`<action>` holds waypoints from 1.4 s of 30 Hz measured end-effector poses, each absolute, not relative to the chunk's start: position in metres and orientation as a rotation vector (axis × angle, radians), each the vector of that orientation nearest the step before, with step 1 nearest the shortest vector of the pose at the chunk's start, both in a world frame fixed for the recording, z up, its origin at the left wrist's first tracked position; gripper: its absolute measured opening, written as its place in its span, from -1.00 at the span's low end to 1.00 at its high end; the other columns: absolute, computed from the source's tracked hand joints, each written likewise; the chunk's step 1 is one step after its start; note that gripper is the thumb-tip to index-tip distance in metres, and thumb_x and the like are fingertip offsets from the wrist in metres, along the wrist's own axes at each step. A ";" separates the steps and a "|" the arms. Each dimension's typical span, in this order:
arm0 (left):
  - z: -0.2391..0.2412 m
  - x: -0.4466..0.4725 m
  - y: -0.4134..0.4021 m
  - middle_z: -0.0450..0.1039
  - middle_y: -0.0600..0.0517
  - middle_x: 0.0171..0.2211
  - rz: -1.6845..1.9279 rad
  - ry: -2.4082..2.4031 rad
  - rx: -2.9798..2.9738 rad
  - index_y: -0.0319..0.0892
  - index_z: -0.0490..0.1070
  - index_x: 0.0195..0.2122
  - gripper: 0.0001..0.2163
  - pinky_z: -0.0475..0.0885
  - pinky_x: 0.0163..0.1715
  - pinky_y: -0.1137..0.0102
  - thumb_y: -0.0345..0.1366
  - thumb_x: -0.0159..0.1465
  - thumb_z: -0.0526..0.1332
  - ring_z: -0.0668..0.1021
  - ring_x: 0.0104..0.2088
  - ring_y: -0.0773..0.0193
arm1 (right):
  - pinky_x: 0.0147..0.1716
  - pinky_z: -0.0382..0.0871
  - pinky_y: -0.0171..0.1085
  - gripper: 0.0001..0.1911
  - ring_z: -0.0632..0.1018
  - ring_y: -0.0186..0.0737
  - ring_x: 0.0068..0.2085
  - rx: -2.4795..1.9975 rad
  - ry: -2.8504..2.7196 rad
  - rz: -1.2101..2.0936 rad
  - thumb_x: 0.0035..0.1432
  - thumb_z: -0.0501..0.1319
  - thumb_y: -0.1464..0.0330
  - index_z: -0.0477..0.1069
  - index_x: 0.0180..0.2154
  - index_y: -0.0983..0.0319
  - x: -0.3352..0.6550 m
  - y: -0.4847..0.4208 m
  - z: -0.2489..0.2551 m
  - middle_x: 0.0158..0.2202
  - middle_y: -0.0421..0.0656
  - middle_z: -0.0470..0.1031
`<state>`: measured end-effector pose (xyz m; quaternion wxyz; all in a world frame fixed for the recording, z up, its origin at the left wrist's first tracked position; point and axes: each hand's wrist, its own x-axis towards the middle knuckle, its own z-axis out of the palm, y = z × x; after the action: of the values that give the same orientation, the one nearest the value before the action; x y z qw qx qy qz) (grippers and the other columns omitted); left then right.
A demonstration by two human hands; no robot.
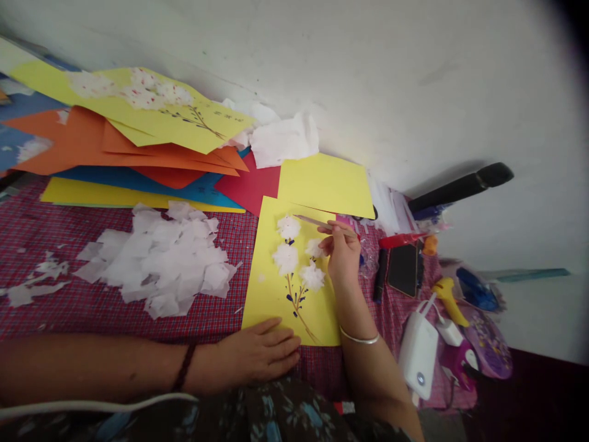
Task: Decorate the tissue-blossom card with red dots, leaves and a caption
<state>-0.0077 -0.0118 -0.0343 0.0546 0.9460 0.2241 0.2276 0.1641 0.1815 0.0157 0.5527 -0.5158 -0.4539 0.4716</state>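
A yellow sheet of paper lies on the checked cloth in front of me. On it is a drawn brown stem with dark blue leaves, topped by several fluffy white paper flowers. My right hand grips a slim pencil, its tip pointing left near the uppermost flower; contact with the sheet cannot be told. My left hand rests flat over the sheet's lower left edge, fingers extended. A heap of small white tissue pieces spreads out to the left of the sheet.
Behind are a blank yellow sheet, folded white tissue and stacked coloured paper with another flower picture. At right lie a phone, a red-handled tool, a white power bank and a yellow-handled item.
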 end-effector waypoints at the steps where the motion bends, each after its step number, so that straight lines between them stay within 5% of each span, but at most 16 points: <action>1: -0.034 -0.008 -0.012 0.46 -0.04 0.13 0.700 0.681 2.871 -0.15 0.39 0.14 -0.73 0.28 0.19 0.20 -0.32 0.44 0.12 0.46 0.11 0.18 | -0.72 0.12 -0.45 -0.74 0.43 -0.48 -0.65 -1.222 -1.053 1.118 0.10 0.31 0.18 0.48 -0.26 0.22 0.166 0.182 0.016 -0.42 -0.19 0.63; 14: -0.030 -0.009 -0.011 0.47 -0.09 0.13 0.675 0.661 2.874 -0.17 0.39 0.13 -0.72 0.30 0.17 0.20 -0.34 0.41 0.15 0.46 0.11 0.16 | -0.70 0.08 -0.42 -0.74 0.39 -0.46 -0.66 -1.213 -0.958 1.080 0.05 0.33 0.16 0.42 -0.32 0.20 0.180 0.188 0.014 -0.52 -0.24 0.56; 19: -0.032 -0.009 -0.011 0.45 -0.07 0.15 0.652 0.661 2.887 -0.16 0.38 0.15 -0.72 0.27 0.19 0.20 -0.34 0.43 0.12 0.45 0.12 0.18 | -0.34 0.42 -0.23 -0.84 0.57 -0.29 -0.39 -1.196 -1.577 0.687 0.26 0.19 0.29 0.55 -0.20 0.12 0.180 0.164 0.014 -0.29 -0.17 0.64; 22: -0.032 -0.009 -0.011 0.46 -0.04 0.14 0.675 0.671 2.888 -0.15 0.40 0.13 -0.74 0.26 0.19 0.21 -0.35 0.46 0.08 0.45 0.11 0.19 | -0.16 0.39 -0.12 -0.79 0.61 -0.17 -0.20 -1.080 -2.041 0.361 0.23 0.21 0.40 0.58 -0.16 0.07 0.180 0.150 0.018 -0.22 -0.14 0.65; 27: -0.031 -0.010 -0.010 0.44 -0.05 0.16 0.641 0.665 2.904 -0.14 0.37 0.15 -0.73 0.27 0.19 0.21 -0.33 0.45 0.10 0.45 0.11 0.20 | -0.08 0.35 -0.08 -0.70 0.60 -0.18 -0.19 -0.874 -2.317 0.189 0.21 0.20 0.48 0.52 -0.08 0.05 0.181 0.143 0.026 -0.20 -0.17 0.64; 32: -0.031 -0.010 -0.010 0.44 -0.02 0.15 0.637 0.671 2.909 -0.14 0.38 0.14 -0.74 0.26 0.19 0.20 -0.33 0.45 0.10 0.44 0.11 0.20 | -0.07 0.34 -0.08 -0.72 0.59 -0.19 -0.19 -0.960 -2.244 0.070 0.26 0.16 0.50 0.50 -0.08 0.10 0.178 0.146 0.025 -0.21 -0.14 0.63; 37: -0.030 -0.010 -0.008 0.47 0.04 0.12 0.665 0.661 2.924 -0.12 0.41 0.11 -0.75 0.27 0.16 0.22 -0.33 0.47 0.07 0.45 0.09 0.22 | 0.03 0.37 -0.06 -0.78 0.61 -0.20 -0.18 -0.885 -2.206 0.308 0.27 0.17 0.46 0.52 -0.12 0.10 0.183 0.141 0.034 -0.23 -0.17 0.63; 42: -0.030 -0.011 -0.006 0.48 0.00 0.12 0.603 0.635 2.959 -0.13 0.41 0.11 -0.75 0.28 0.16 0.25 -0.34 0.45 0.08 0.46 0.08 0.24 | -0.24 0.46 -0.21 -0.84 0.59 -0.25 -0.33 -1.194 -1.489 0.438 0.29 0.18 0.31 0.51 -0.16 0.16 0.238 0.155 0.049 -0.36 -0.19 0.59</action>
<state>-0.0113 -0.0064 -0.0296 0.0279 0.9585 0.2057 0.1953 0.2375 0.1552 0.0488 0.5578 -0.5061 -0.6311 0.1855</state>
